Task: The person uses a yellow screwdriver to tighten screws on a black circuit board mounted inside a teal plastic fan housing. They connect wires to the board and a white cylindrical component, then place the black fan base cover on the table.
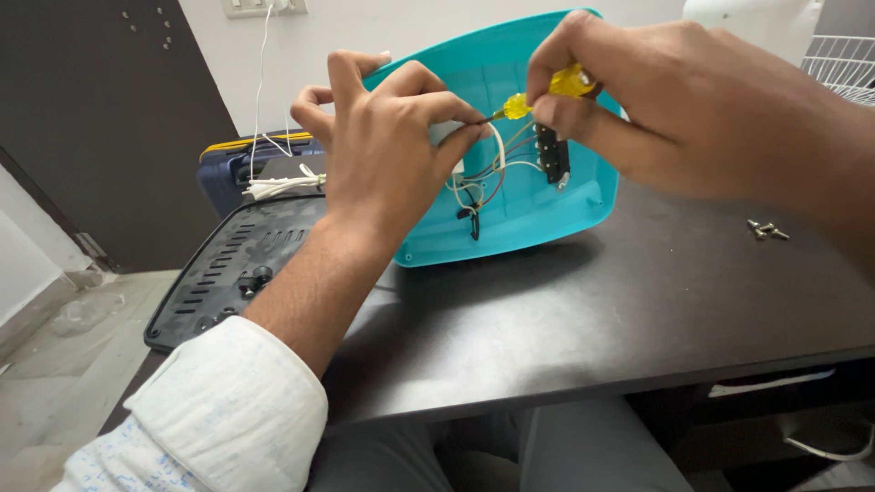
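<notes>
2 hands crowded the tilted turquoise plastic housing (538, 219) near the dark table's (638, 310) front edge: left hand (392, 146) pinched wiring (white component hidden), right hand (674, 100) gripped a yellow-handled screwdriver (547, 91).

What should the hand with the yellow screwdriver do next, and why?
Probably turn the yellow screwdriver gently. The right hand already has its tip among the wires inside the teal cover, and the left hand steadies that spot.

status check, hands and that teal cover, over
Right hand grips yellow screwdriver, tip at the wiring. Left hand pinches a white part inside teal cover, tilted up on table. Loose screws lie apart, right.
</notes>
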